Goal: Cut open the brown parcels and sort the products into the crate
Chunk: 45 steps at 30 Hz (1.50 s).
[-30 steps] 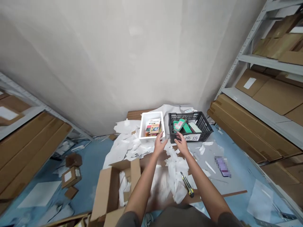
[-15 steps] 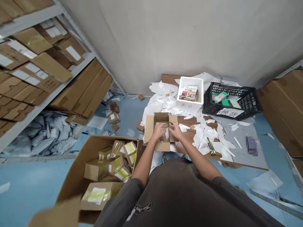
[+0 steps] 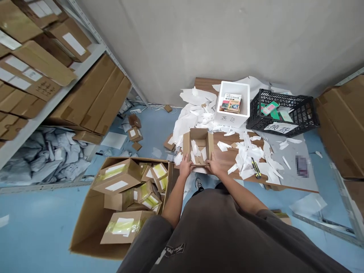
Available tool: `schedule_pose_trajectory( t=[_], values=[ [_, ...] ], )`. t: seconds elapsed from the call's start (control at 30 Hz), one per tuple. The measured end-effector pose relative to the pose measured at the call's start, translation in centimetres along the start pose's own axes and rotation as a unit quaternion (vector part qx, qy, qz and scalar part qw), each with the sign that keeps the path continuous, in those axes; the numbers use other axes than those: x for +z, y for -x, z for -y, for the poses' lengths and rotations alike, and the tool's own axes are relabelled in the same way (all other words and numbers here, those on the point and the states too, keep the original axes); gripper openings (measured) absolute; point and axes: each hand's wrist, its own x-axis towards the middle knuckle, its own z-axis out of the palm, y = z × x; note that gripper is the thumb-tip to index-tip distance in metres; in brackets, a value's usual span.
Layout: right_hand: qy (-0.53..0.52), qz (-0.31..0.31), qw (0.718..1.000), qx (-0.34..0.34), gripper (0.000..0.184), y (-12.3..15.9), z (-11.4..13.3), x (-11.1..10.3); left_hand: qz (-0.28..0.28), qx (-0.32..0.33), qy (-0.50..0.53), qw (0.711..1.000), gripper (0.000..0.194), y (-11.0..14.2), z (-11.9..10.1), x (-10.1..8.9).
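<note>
A small open cardboard box [image 3: 198,134] rests at the near edge of the low table, tilted slightly toward me. Torn white paper scraps [image 3: 195,148] lie inside it. My left hand [image 3: 185,167] is closed on its near left corner. At the near right corner, my right hand [image 3: 213,165] grips the cardboard, thumb on the near side. The undersides of the fingers are partly hidden by the box. To the right, a yellow-and-black utility knife [image 3: 256,168] lies among paper scraps.
A white bin [image 3: 231,118] with books and a black crate [image 3: 284,113] with green boxes stand at the table's back. At left, a large carton [image 3: 85,220] contains several taped parcels. Shelves of boxes [image 3: 34,72] rise behind it; white scraps litter the table.
My hands went from near the bins into the small box, then to its near corners. The box's flaps are less spread. Another parcel now lies atop the others in the large carton.
</note>
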Motion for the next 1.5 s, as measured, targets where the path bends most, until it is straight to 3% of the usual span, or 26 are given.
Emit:
schedule_pose_trajectory(
  t=[0.13, 0.27, 0.4, 0.5, 0.63, 0.8, 0.93, 1.07, 1.2, 1.3, 1.43, 1.5],
  values=[
    [-0.027, -0.06, 0.997, -0.025, 0.012, 0.5, 0.9, -1.9, -0.064, 0.016, 0.0, 0.998, 0.009, 0.8, -1.6, -0.6],
    [-0.081, -0.106, 0.989, -0.066, 0.015, 1.7, 2.1, -5.1, -0.123, 0.038, 0.017, 0.991, 0.01, 1.9, -4.8, -1.7],
    [-0.115, -0.169, 0.975, -0.091, 0.018, 4.0, 2.0, -9.6, -0.146, 0.074, 0.03, 0.986, 0.009, 1.5, -9.8, -1.8],
    [-0.096, -0.223, 0.966, -0.083, 0.016, 7.4, -0.1, -14.4, -0.13, 0.123, 0.025, 0.984, 0.01, 0.1, -15.4, 0.2],
    [-0.075, -0.326, 0.941, -0.047, 0.014, 15.4, -6.3, -21.8, -0.069, 0.212, 0.032, 0.974, 0.011, -1.8, -25.6, 6.4],
    [-0.033, -0.445, 0.893, 0.063, 0.011, 29.4, -16.6, -29.4, 0.012, 0.359, 0.036, 0.933, 0.013, -1.4, -40.5, 18.7],
    [0.049, -0.517, 0.835, 0.183, 0.011, 41.6, -23.7, -32.0, 0.079, 0.462, -0.007, 0.883, 0.013, 2.2, -51.2, 29.2],
    [0.092, -0.581, 0.758, 0.282, 0.011, 52.3, -28.5, -31.9, 0.149, 0.549, -0.07, 0.82, 0.013, 7.7, -59.3, 37.7],
    [0.074, -0.616, 0.702, 0.351, 0.01, 59.5, -31.5, -30.2, 0.216, 0.601, -0.11, 0.762, 0.015, 12.4, -64.4, 43.8],
    [0.04, -0.601, 0.689, 0.403, 0.008, 62.4, -33.5, -29.1, 0.257, 0.612, -0.135, 0.735, 0.019, 14.5, -66.5, 47.0],
    [0.011, -0.541, 0.697, 0.471, 0.055, 64.1, -36.1, -28.5, 0.29, 0.612, -0.171, 0.716, 0.067, 15.1, -67.2, 49.0],
    [0.017, -0.536, 0.701, 0.47, 0.066, 64.2, -37.1, -28.6, 0.29, 0.597, -0.177, 0.727, 0.078, 14.6, -66.8, 48.9]
  ],
)
